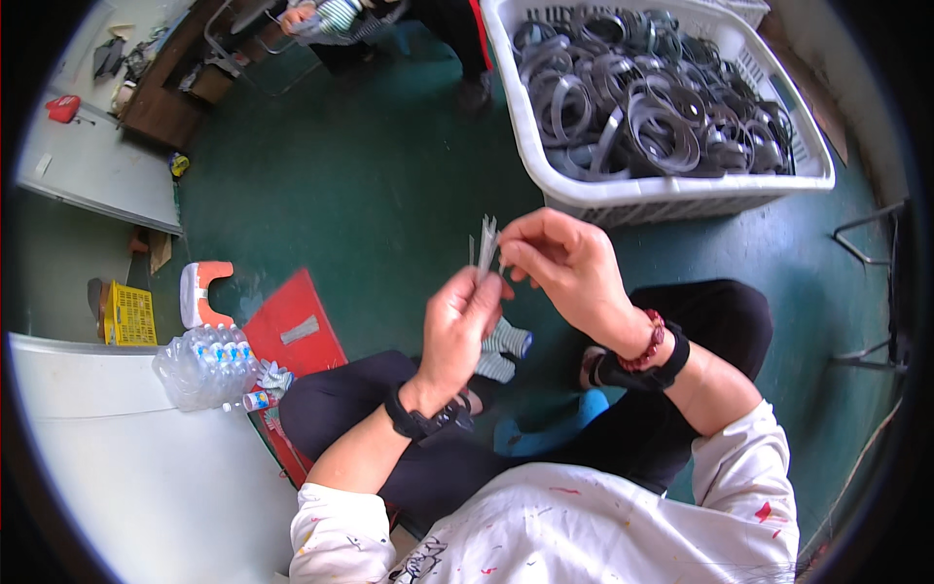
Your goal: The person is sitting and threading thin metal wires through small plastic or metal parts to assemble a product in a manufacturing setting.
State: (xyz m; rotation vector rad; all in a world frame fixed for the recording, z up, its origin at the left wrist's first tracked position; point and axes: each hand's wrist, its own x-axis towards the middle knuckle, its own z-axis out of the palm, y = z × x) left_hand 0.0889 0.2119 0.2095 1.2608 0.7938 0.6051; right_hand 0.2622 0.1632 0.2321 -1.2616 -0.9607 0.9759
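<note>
My left hand [455,323] is closed around a small bundle of thin, pale grey strips [485,245], whose ends stick up past the thumb and fingers. One strip leans a little apart from the others. Close against the bundle's right side, my right hand [572,271] has its thumb and forefinger pinched together. Whatever lies between those fingertips is too small to make out. Both hands are above the green floor, in front of my bent knees. Below them lie striped work gloves [504,348].
A white plastic basket [671,191] full of coiled dark bands stands ahead on the right. On the left are a red board [309,307] with a grey strip bundle, a large clear bottle [204,368], and a white tabletop [146,457]. Another person [443,34] sits at the far side.
</note>
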